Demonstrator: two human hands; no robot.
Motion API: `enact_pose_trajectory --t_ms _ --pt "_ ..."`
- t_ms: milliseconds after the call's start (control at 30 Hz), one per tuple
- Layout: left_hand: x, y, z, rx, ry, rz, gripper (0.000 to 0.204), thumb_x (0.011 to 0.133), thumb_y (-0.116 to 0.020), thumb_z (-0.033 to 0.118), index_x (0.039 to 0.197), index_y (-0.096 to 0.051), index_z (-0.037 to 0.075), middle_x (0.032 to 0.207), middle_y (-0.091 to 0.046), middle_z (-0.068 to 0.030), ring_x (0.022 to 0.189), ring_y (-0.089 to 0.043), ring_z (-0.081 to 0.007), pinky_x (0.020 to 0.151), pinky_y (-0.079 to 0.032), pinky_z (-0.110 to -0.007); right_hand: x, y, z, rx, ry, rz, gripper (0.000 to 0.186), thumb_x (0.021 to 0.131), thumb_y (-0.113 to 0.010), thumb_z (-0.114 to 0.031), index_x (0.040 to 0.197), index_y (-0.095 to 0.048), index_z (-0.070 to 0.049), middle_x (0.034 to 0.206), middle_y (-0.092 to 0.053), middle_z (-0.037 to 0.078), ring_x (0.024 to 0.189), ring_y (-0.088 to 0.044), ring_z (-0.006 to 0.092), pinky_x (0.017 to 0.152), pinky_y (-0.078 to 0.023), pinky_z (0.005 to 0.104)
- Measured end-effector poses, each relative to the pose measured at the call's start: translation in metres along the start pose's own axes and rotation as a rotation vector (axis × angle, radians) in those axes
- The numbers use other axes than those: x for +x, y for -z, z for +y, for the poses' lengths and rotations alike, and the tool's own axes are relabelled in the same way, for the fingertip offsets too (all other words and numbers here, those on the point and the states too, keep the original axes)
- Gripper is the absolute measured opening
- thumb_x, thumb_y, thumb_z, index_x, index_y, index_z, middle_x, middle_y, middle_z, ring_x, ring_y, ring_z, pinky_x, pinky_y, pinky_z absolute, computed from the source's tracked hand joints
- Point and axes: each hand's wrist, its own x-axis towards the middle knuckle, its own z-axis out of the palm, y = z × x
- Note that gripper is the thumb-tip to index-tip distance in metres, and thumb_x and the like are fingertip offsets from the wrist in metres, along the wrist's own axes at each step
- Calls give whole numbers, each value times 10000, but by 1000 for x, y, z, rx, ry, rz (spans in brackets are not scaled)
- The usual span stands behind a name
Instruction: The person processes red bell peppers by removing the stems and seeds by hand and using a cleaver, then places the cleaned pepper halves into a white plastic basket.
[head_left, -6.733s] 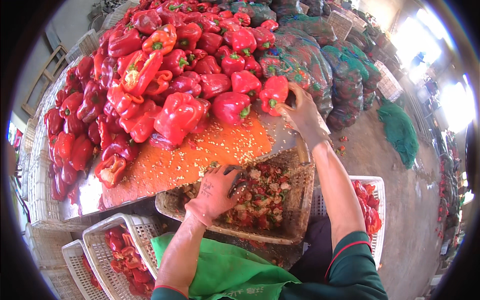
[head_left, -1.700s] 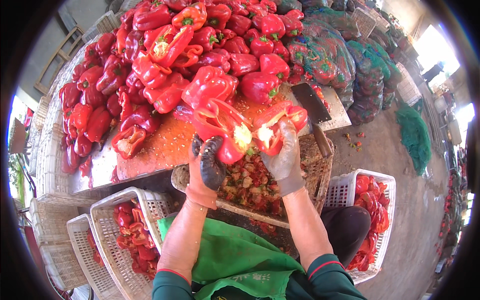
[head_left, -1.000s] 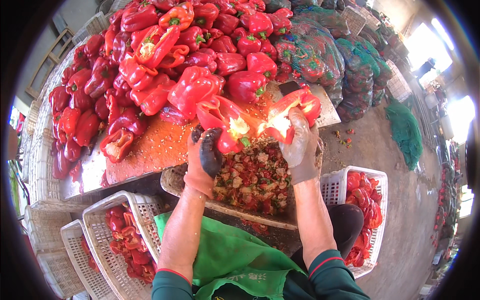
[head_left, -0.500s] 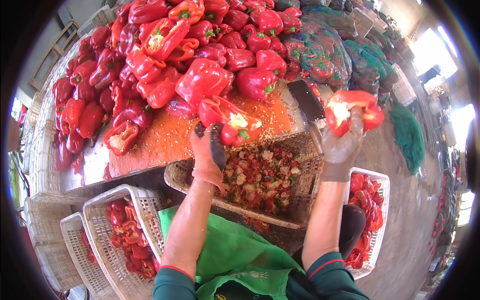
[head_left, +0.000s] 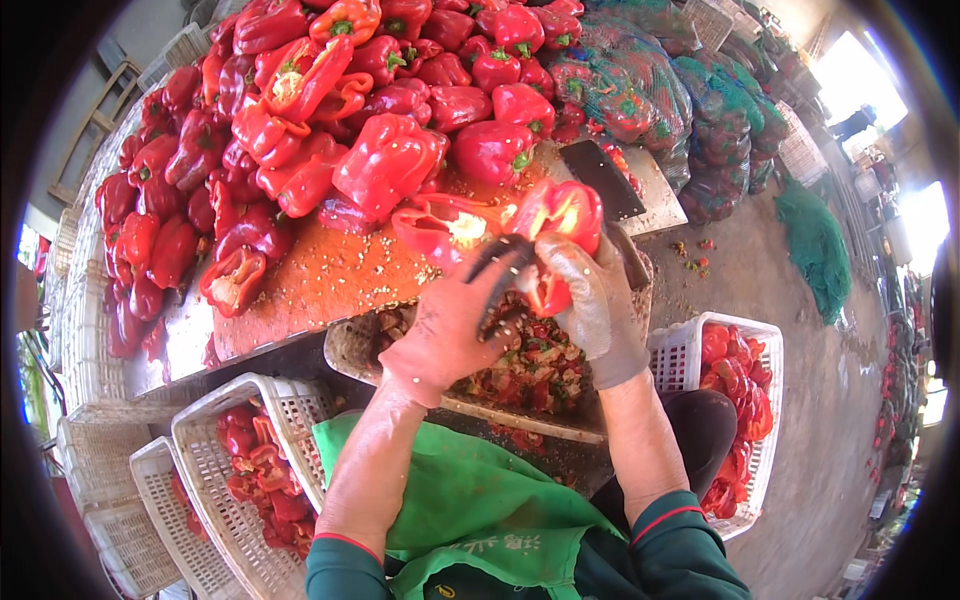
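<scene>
Nearest the body, a green apron (head_left: 470,500) covered the lap, there presumably to catch juice and seeds, and just beyond it a shallow woven basket (head_left: 350,350) sat directly under both hands so that cores and scraps fell straight into it. Above that basket the right hand (head_left: 590,300), in a pale stained glove, was clenched around a red pepper half (head_left: 560,225), cut side turned toward the left hand so the inside could be reached. The left hand (head_left: 450,325), its glove stained red, was closed on a dark curved tool (head_left: 500,270) that pointed up into the pepper; whether it was a blade or a scoop was hard to tell at this size. To the left of the left hand stood white plastic crates (head_left: 250,470) holding cut red pieces, and to the right of the right hand another white crate (head_left: 740,400) held more, both within easy dropping reach. Beyond the hands, an opened pepper (head_left: 440,225) lay on the wet, seed-strewn board (head_left: 320,290), with a cleaver (head_left: 600,180) parked just past the right hand and a heap of whole red peppers (head_left: 330,110) stacked farther off.
</scene>
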Motion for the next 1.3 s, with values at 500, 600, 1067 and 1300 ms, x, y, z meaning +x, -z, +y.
enact_pose_trajectory --t_ms 500,600,1067,1300 --pt "-22 -14 12 -187 -38 117 375 702 -666 -40 1066 -610 36 885 -650 -119 774 -642 -265 731 -520 -327 -19 7 23 437 -145 -176 525 871 -549 -58 1376 -415 -6 1327 -517 181 1141 -586 317 981 -486 459" --pt "-26 -26 1 -475 128 450 386 752 -674 -79 1123 -584 -24 972 -682 -80 877 -641 -130 794 -534 -286 -19 15 20 550 27 -26 526 832 -546 0 1347 -447 -33 1248 -553 168 1066 -620 343 912 -534 509" --pt "-24 16 -16 242 467 -158 495 704 -747 139 1175 -626 49 994 -666 -208 974 -613 -393 883 -477 -451 -163 310 -86 -1879 330 605 490 818 -668 -37 1290 -540 -17 1227 -601 156 1079 -618 265 902 -515 359" --pt "-27 14 -27 206 452 -116 397 766 -713 177 1127 -639 29 948 -671 -231 944 -626 -406 824 -508 -444 -7 62 -33 -950 369 -140 363 819 -667 -45 1177 -610 -65 1167 -627 170 958 -677 243 741 -564 361"
